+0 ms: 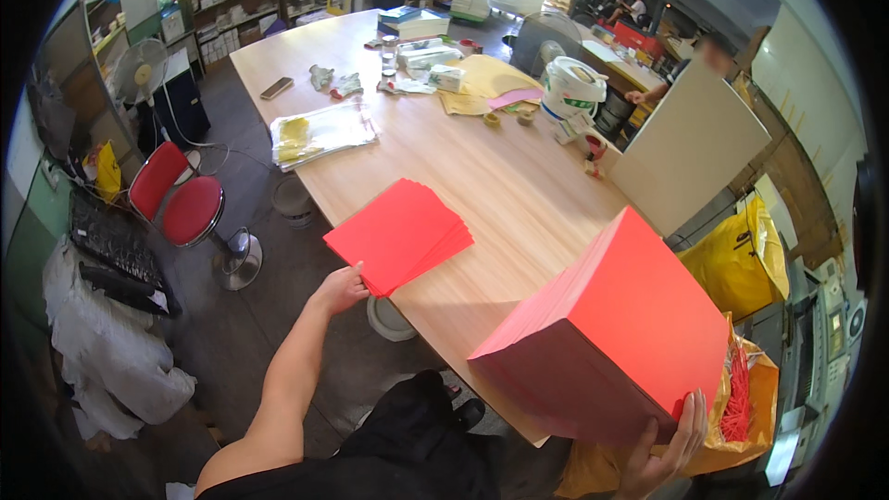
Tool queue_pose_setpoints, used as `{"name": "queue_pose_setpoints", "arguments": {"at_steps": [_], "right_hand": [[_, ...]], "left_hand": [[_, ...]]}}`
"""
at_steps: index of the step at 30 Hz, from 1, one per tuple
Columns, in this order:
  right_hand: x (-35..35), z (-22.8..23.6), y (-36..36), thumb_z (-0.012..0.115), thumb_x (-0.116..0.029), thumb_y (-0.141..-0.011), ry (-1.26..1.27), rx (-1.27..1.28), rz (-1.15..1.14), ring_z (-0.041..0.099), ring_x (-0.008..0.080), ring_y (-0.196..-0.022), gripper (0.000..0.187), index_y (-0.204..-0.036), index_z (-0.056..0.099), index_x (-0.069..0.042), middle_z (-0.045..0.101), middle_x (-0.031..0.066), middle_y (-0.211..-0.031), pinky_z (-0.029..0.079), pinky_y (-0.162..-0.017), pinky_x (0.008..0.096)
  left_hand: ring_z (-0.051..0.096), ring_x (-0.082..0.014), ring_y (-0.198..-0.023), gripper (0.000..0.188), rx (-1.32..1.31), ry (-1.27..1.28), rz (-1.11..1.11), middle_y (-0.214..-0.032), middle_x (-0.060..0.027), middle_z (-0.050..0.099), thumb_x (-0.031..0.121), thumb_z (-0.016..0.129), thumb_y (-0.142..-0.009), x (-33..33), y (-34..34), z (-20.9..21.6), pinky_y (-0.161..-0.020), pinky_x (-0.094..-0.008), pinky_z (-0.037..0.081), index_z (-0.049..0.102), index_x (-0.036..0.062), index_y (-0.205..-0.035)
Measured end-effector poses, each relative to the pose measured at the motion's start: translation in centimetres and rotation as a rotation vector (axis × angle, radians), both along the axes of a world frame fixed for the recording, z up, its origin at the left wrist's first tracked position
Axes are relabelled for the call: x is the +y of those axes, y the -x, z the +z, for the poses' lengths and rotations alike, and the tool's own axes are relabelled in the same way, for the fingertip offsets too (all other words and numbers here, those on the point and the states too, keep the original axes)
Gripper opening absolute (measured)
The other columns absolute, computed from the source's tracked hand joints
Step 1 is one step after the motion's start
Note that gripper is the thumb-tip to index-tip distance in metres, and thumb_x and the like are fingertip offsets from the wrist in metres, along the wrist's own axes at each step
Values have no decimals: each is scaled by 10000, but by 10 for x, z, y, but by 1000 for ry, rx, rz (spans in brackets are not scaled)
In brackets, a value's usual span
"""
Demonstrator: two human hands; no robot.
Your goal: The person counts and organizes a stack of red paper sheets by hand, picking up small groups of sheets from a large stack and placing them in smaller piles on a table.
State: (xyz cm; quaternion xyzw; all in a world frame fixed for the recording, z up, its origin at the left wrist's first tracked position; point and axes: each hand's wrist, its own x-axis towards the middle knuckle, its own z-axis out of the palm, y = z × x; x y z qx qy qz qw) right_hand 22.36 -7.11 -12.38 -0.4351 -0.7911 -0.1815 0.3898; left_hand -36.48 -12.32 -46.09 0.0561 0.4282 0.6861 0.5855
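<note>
My left hand (343,287) pinches the near edge of a small fanned pile of red paper sheets (398,231), which lies at the table's left edge. To the right stands a tall stack of red paper (648,315), its layered sides showing at the left and front. My right hand (671,449) rests against the stack's near right corner, fingers stretched out and thumb apart from them. Part of that palm is hidden low in the picture. Both piles are on the light wooden table (500,194).
Clear-wrapped packets (324,134), a phone (277,88), gloves (321,77) and a white bucket (571,88) sit farther along the table. An orange bag with red shreds (764,389) is beside the stack. A red chair (193,211) stands left. Another person (708,56) is behind a pale board (694,143).
</note>
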Motion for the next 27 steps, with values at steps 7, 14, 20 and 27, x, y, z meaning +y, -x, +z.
{"name": "queue_pose_setpoints", "arguments": {"at_steps": [7,14,20,27], "right_hand": [[55,-18,-111,481,-185,-1135,150,916,7,631,325,-1346,394,-1355,656,91,688,194,-1410,477,-1184,461],[235,-42,-91,502,-396,-1179,732,1552,541,685,201,-1173,484,-1427,606,7,722,120,-1260,555,-1027,335],[228,-35,-76,500,-390,-1165,969,1518,714,738,194,-924,427,-1241,672,-7,753,113,-1077,614,-839,332],[227,-35,-66,509,-351,-1140,968,1522,700,721,159,-803,406,-1106,717,-4,750,80,-950,589,-739,317]], "left_hand": [[718,-190,-1184,481,689,58,126,-1338,-139,730,242,682,-1102,-10,-71,106,-980,-337,596,602,-40,-1483],[215,-329,-1685,1223,864,-761,-96,-1821,-187,207,661,789,-937,71,-266,271,-1360,-462,188,163,-16,-1741],[371,-280,-1612,1072,850,-754,-22,-1771,-177,351,601,759,-977,82,-322,294,-1308,-434,314,305,-53,-1695],[421,-280,-1581,966,922,-748,31,-1753,-157,397,580,696,-1031,83,-322,287,-1291,-445,347,341,-33,-1687]]}}
